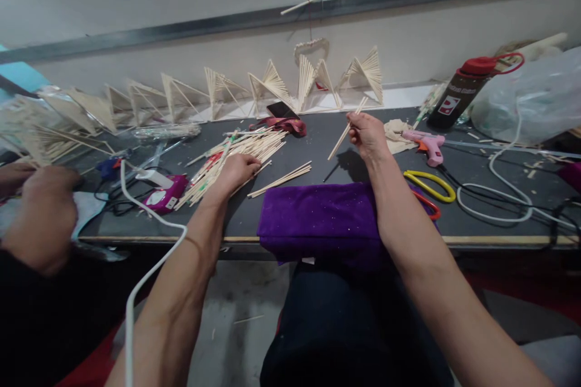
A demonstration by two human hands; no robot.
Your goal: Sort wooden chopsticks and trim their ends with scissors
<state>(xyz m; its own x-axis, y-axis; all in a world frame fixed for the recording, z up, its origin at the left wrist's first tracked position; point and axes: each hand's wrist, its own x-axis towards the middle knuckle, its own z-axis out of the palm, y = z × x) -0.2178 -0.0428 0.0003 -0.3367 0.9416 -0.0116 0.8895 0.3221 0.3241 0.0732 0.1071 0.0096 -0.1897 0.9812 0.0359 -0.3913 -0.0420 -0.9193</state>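
Observation:
My right hand is raised above the table, its fingers pinched around a few thin wooden sticks that slant down to the left. On the left, my left hand rests at the near side of a loose pile of wooden sticks. Its thumb and fingers are pressed together on a stick there, partly hidden by the hand. Between my hands lies a small bundle of sticks. A purple cloth-covered block sits at the table's front edge below my right hand.
Fan-shaped stick structures line the wall. At right are a pink glue gun, yellow-handled scissors, a dark bottle and a white cable. Another person's hand works at left, near a pink power socket.

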